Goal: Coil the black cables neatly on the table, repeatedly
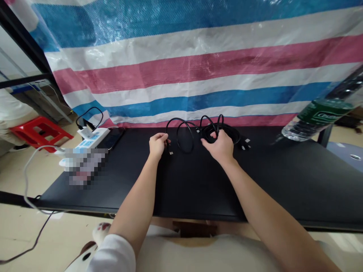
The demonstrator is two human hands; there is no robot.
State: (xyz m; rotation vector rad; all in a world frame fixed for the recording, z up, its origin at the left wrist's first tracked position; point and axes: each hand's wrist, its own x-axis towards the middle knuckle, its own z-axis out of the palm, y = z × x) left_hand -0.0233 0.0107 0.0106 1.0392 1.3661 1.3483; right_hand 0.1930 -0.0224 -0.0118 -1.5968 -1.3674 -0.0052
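Black cables [185,150] with metal-tipped USB plugs lie looped on the black table. My left hand [158,145] pinches one black cable close to its end, and a USB plug [171,153] hangs just below the fingers. From there the cable curves up and loops over to the right. My right hand [221,145] is closed around part of the coiled cable bundle [234,132], with loops rising above the fingers. Several plug ends [246,143] stick out to the right of that hand. The palm side of my right hand is hidden.
On the left, a white power strip [98,136] holds plugged-in chargers, beside a dark phone [115,139]. A large water bottle [314,117] leans at the right rear. Behind the black table [283,181] hangs a striped plastic sheet [184,68]. A red stool [42,132] stands beyond the left edge.
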